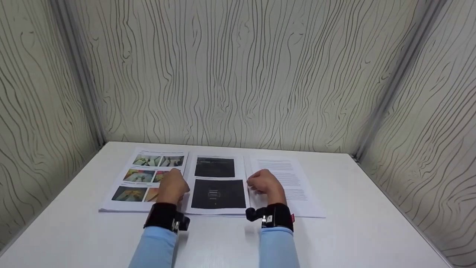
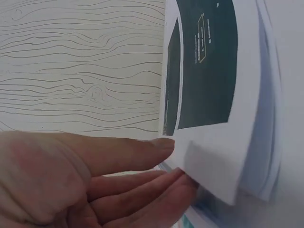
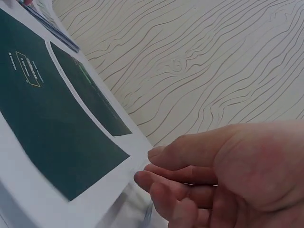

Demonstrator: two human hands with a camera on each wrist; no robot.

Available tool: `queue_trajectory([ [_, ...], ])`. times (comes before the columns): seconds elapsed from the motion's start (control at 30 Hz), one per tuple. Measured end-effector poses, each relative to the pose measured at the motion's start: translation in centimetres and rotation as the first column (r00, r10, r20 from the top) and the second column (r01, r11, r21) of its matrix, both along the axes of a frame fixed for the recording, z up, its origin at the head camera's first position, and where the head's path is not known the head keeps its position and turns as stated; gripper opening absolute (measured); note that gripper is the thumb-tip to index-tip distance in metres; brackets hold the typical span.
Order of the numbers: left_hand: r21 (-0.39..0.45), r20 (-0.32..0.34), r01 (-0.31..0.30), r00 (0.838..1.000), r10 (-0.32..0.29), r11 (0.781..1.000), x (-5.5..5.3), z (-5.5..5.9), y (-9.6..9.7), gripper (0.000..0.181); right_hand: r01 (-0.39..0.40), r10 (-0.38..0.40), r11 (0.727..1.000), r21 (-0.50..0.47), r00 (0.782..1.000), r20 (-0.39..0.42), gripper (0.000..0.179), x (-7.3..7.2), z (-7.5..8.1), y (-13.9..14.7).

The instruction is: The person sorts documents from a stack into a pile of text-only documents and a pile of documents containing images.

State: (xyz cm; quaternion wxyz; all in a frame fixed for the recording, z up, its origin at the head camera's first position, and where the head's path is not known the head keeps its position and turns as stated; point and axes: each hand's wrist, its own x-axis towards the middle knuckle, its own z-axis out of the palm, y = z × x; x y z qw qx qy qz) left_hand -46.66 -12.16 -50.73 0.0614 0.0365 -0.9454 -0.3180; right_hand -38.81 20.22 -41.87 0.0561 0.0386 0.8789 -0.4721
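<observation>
Head view: left hand (image 1: 173,187), right hand (image 1: 268,186) pinch one sheet (image 1: 218,185) between two paper sets (image 1: 139,179)

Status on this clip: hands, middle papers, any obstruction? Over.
Left hand at left edge of middle papers, right hand at right edge; grips unclear. Middle papers between photo pages and text pages, near-edge layers parted. No obstruction seen.

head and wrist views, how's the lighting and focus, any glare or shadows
Head view: brightest, with a soft sheen on the table and fine print on the right-hand sheet too small to read; left wrist: dimmer, a soft shadow on the middle sheet's white margin; right wrist: also dim, blurred low beside the right hand.
</observation>
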Motion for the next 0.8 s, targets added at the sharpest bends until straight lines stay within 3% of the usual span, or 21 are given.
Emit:
queue_trajectory([
  [0.13, 0.015, -0.025, 0.020, 0.999, -0.020, 1.000, -0.4, -0.1, 0.2, 0.035, 0.015, -0.015, 0.999, -0.038, 1.000, -0.007, 0.034, -0.1, 0.3, -0.1],
  [0.4, -0.042, 0.034, 0.032, 0.999, -0.031, 0.999, -0.9, -0.1, 0.9, 0.043, -0.026, 0.026, 1.000, -0.005, 1.000, 0.007, 0.036, -0.1, 0.2, -0.8],
  [0.53, -0.039, 0.047, 0.027, 0.999, -0.025, 0.999, -0.9, 0.0, 0.9, 0.047, -0.020, 0.021, 0.999, -0.039, 1.000, 0.012, 0.037, 0.0, 0.1, -0.9],
  [0.8, -0.057, -0.002, 0.020, 1.000, -0.020, 0.998, -0.6, -0.3, 0.9, 0.045, 0.005, 0.000, 0.992, -0.127, 0.999, 0.035, 0.036, 0.0, 0.0, -1.0],
])
